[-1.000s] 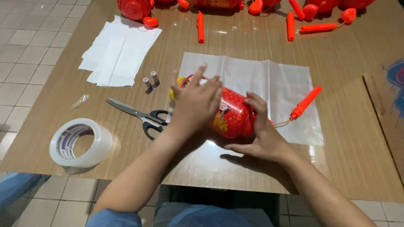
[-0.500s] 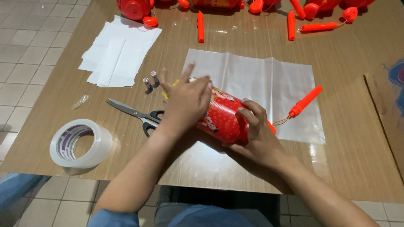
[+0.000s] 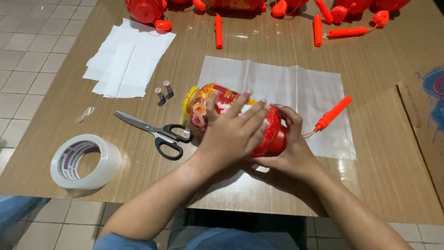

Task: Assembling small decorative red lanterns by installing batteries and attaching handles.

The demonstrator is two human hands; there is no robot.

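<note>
A red lantern point(image 3: 217, 102) with flower pictures and a yellow fringe lies on its side on a clear plastic sheet point(image 3: 296, 83). My left hand point(image 3: 233, 132) lies flat over the lantern's top, fingers spread. My right hand point(image 3: 289, 143) cups its red end cap from the right and below. A thin cord runs from the lantern to an orange handle stick point(image 3: 333, 112) lying on the sheet to the right.
Black-handled scissors point(image 3: 155, 131), two small batteries point(image 3: 163, 90), a roll of clear tape point(image 3: 83, 160) and white paper sheets point(image 3: 127, 58) lie to the left. More red lanterns and orange sticks point(image 3: 218, 31) line the far edge. Cardboard point(image 3: 423, 120) lies at the right.
The lantern has been turned and laid flatter, its fringed end swung left. My left hand has slid from its end onto its top.
</note>
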